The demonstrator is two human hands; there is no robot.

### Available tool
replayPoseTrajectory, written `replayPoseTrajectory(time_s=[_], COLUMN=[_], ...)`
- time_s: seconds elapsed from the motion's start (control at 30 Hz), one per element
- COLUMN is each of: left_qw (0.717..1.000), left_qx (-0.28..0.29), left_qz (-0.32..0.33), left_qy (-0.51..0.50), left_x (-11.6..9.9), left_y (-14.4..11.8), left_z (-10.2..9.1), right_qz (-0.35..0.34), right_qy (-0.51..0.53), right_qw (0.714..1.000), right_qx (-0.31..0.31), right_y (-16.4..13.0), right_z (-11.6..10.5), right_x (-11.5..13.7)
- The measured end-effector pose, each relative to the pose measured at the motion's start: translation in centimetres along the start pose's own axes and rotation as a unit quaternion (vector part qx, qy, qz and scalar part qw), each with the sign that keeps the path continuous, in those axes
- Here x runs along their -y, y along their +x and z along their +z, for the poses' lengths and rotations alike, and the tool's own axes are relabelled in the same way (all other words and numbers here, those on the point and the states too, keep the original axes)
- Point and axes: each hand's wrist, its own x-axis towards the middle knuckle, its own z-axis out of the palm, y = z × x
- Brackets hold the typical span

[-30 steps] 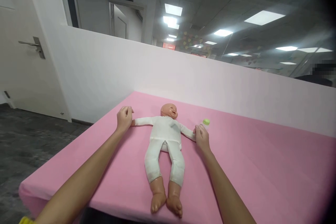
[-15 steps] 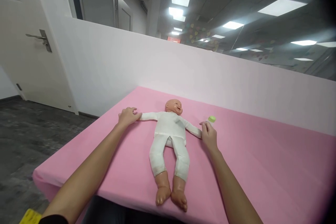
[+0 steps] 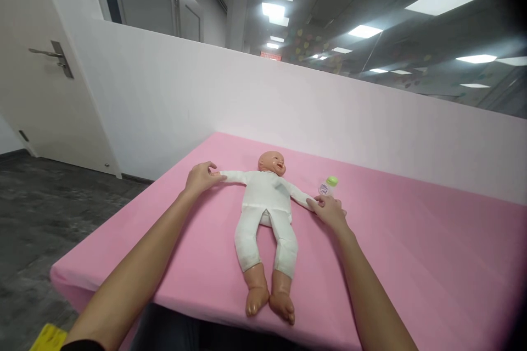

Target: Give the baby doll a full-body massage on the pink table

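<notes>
A baby doll (image 3: 267,204) in a white suit lies on its back on the pink table cover (image 3: 411,263), arms spread wide and bare feet toward me. My left hand (image 3: 200,177) arches over the doll's hand on the left side, with thumb and fingers closed around it. My right hand (image 3: 330,211) lies flat on the doll's other hand, its fingers stretched out on the cover. A small clear bottle with a green cap (image 3: 328,185) stands just beyond my right hand, close to my fingers.
A low white partition wall (image 3: 288,104) runs along the far side of the table. A white door with a metal handle (image 3: 51,55) stands at the left, above dark grey floor (image 3: 45,214). The table's near edge is close to the doll's feet.
The view has shifted slightly. My right hand has gone from pinching the doll's hand to lying flat over it. My left hand has arched up over the doll's other hand. The bottle now shows beside my fingers.
</notes>
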Motion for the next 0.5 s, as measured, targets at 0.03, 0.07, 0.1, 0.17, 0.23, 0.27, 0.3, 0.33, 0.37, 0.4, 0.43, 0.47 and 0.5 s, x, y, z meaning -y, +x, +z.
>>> replayPoseTrajectory(time_s=[0.03,0.07,0.1,0.17,0.23,0.27,0.3,0.33,0.37,0.4,0.43,0.47,0.5], left_qw=[1.000,0.999,0.998,0.993,0.985,0.979,0.971,0.962,0.954,0.946,0.941,0.938,0.938], left_qx=[-0.007,-0.011,-0.012,-0.015,-0.026,-0.034,-0.041,-0.046,-0.048,-0.046,-0.043,-0.038,-0.032], left_qz=[-0.004,-0.010,-0.016,-0.021,-0.016,-0.012,-0.007,0.000,0.008,0.016,0.022,0.026,0.025], left_qy=[-0.021,-0.044,-0.067,-0.115,-0.170,-0.202,-0.235,-0.268,-0.297,-0.320,-0.335,-0.343,-0.345], left_x=[-0.1,-0.2,-0.4,-0.7,-1.2,-1.4,-1.6,-1.9,-2.1,-2.2,-2.4,-2.4,-2.5], left_y=[0.0,0.0,-0.1,-0.2,-0.3,-0.4,-0.4,-0.5,-0.6,-0.6,-0.7,-0.7,-0.7], left_z=[0.0,-0.1,-0.1,-0.1,0.0,0.2,0.4,0.7,1.0,1.3,1.6,1.9,2.3], right_qz=[-0.003,-0.009,-0.019,-0.044,-0.064,-0.067,-0.065,-0.064,-0.061,-0.055,-0.046,-0.034,-0.018], right_qy=[0.005,0.012,0.021,0.039,0.051,0.053,0.053,0.056,0.065,0.079,0.100,0.124,0.151], right_qw=[1.000,0.999,0.998,0.996,0.995,0.994,0.993,0.993,0.993,0.993,0.993,0.992,0.988], right_qx=[0.021,0.041,0.056,0.066,0.065,0.069,0.078,0.084,0.082,0.070,0.047,0.016,-0.016], right_y=[0.0,0.0,0.0,-0.2,-0.4,-0.5,-0.5,-0.5,-0.5,-0.5,-0.4,-0.4,-0.3], right_z=[-0.2,-0.3,-0.4,-0.6,-0.8,-1.0,-1.2,-1.4,-1.7,-1.9,-2.2,-2.5,-2.7], right_x=[-0.3,-0.5,-0.8,-1.1,-1.2,-1.1,-1.0,-0.9,-0.7,-0.4,-0.2,0.1,0.3])
